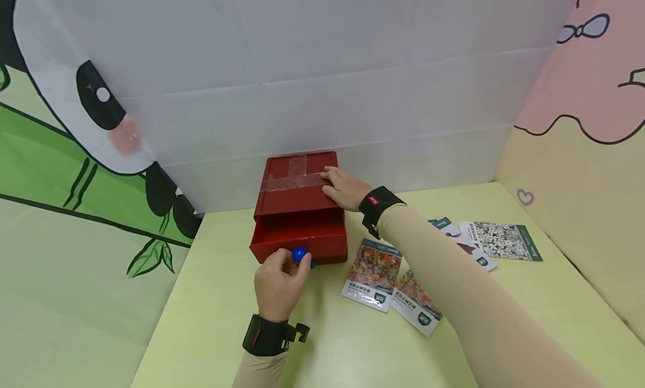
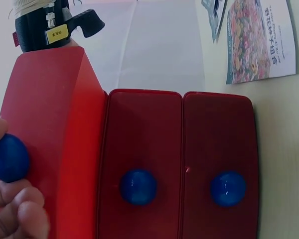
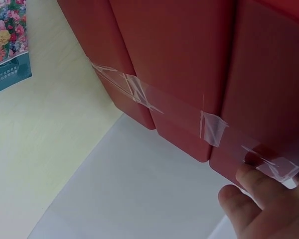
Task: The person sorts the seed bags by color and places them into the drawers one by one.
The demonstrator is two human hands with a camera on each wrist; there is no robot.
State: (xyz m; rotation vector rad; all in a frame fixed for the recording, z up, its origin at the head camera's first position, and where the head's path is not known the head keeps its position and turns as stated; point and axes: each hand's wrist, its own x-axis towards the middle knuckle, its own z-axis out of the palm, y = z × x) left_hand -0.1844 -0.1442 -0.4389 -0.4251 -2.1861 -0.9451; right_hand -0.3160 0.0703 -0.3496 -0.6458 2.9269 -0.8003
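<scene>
A red drawer unit with three stacked drawers stands against the back wall, strips of clear tape across its top. Its top drawer is pulled out, and the part of its inside that shows holds nothing visible. My left hand pinches that drawer's round blue knob between thumb and fingers. In the left wrist view the middle drawer and bottom drawer are closed, each with its own blue knob. My right hand rests on the unit's top at its right edge, fingers touching the taped surface.
Two flower seed packets lie on the pale yellow table right of the unit. Farther right, partly behind my right forearm, lie more packets. A printed cloth wall closes off the back.
</scene>
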